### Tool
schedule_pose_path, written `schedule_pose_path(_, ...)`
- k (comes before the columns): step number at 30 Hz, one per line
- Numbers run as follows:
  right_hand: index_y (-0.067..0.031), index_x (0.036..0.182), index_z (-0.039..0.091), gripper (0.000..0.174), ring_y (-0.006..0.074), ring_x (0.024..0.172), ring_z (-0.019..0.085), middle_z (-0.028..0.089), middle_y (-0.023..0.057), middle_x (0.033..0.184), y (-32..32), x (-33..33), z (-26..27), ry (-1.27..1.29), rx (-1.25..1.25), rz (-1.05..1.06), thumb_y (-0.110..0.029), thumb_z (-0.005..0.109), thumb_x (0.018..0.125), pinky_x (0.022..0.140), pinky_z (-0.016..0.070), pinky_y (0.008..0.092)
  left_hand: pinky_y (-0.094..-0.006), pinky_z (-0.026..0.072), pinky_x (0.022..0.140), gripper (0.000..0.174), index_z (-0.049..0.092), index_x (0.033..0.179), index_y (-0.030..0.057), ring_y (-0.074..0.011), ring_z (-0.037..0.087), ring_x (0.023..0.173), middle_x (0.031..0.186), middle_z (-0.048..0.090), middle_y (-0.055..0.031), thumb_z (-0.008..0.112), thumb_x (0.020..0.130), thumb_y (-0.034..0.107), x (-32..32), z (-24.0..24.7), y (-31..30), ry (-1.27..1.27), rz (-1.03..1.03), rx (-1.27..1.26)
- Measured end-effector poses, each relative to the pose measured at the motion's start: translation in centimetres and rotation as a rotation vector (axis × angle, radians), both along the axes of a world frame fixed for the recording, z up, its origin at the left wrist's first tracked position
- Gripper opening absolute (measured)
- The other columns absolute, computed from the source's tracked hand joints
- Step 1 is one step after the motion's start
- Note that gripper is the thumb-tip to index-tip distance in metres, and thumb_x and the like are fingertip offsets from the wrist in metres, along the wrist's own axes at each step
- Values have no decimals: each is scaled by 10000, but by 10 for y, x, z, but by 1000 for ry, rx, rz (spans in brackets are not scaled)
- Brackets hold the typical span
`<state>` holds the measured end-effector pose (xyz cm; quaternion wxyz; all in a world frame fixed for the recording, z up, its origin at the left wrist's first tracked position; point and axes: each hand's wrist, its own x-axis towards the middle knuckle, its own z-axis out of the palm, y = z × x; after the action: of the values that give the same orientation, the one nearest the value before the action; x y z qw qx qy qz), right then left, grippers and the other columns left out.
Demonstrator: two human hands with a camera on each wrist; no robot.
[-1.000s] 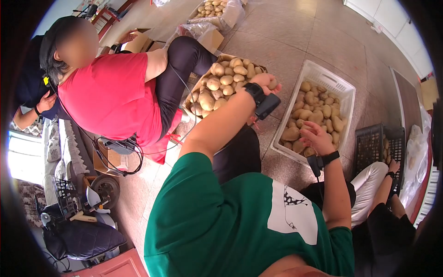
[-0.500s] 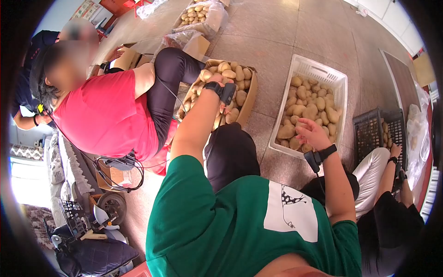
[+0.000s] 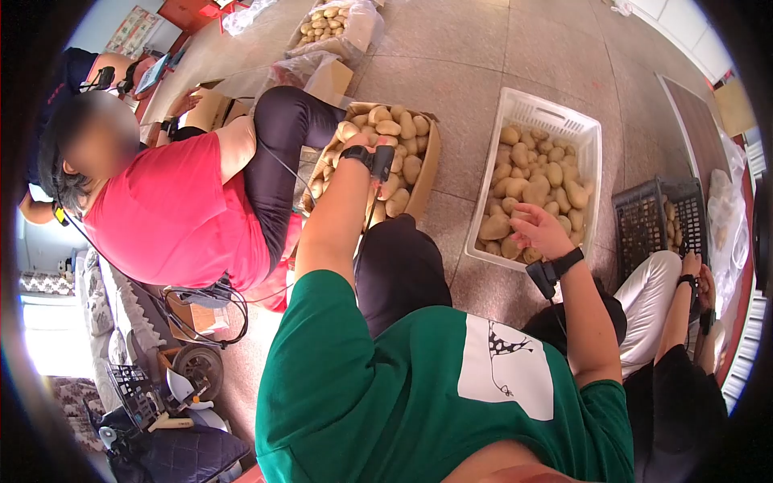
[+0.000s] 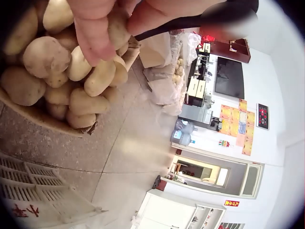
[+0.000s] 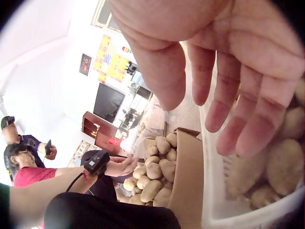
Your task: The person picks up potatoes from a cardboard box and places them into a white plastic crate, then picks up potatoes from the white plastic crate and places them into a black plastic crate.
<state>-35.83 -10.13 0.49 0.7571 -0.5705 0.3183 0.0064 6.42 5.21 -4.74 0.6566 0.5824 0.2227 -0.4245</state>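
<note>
My left hand (image 3: 364, 146) is low over a cardboard box (image 3: 427, 165) heaped with potatoes (image 3: 390, 127). Close up in the left wrist view, its fingers (image 4: 97, 40) reach down among the potatoes (image 4: 46, 57), and one potato (image 4: 117, 29) shows between them. From the right wrist view the same hand (image 5: 121, 165) looks loosely extended beside the pile. Above the near end of a white plastic crate (image 3: 551, 118) hovers my right hand (image 3: 543, 231), palm down with relaxed, slightly bent fingers and nothing held. More potatoes (image 3: 535, 190) lie in that crate.
A person in a red shirt (image 3: 161, 213) sits beside the box on the left. On the right, another person's hands (image 3: 694, 266) are at a black crate (image 3: 640, 229). A further potato box (image 3: 358, 32) stands behind. Tiled floor (image 3: 461, 205) separates box and crate.
My left hand, which had a potato at its fingers past the box's right edge, has swung left and down over the box's potatoes. The right hand stays over the crate.
</note>
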Motion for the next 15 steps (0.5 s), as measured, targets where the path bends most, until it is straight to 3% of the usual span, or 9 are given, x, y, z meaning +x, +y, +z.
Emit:
schedule_pose_path(3,-55,1206,436,401,115,702,578,533,35,893,-2,0,-4,-8,-3,10,-170,571,846,559,482,218,-380,504,411,166,489,976,-30,-243,586,571,763,563,-161,428,846,55,-2,9,-3,13,118,18)
schedule_pose_path(4,-55,1206,436,401,115,702,578,533,35,893,-2,0,-5,-6,-2,9,-170,571,846,559,482,218,-380,504,411,166,489,976,-30,-243,586,571,763,563,-161,428,846,55,16,-13,0,15,117,19)
schedule_pose_path(5,-53,1207,433,403,116,702,578,533,37,896,-2,1,-5,-6,-4,15,-170,570,846,560,483,219,-362,508,454,128,527,896,-30,-242,592,578,751,571,-142,457,826,52,48,-54,6,-49,-25,30)
schedule_pose_path(6,-50,1208,430,406,117,701,578,533,38,899,-2,1,-5,-5,-6,20,-169,570,847,561,483,220,-344,513,497,113,565,816,-30,-242,598,584,740,579,-124,485,807,49,48,-50,8,-113,-168,41)
schedule_pose_path(15,-33,1212,414,413,127,714,576,535,59,928,-2,4,-7,12,2,18,-164,563,851,560,485,230,-373,508,493,184,565,856,-15,-266,594,584,745,582,-139,434,828,110,41,-46,-5,-123,-79,56)
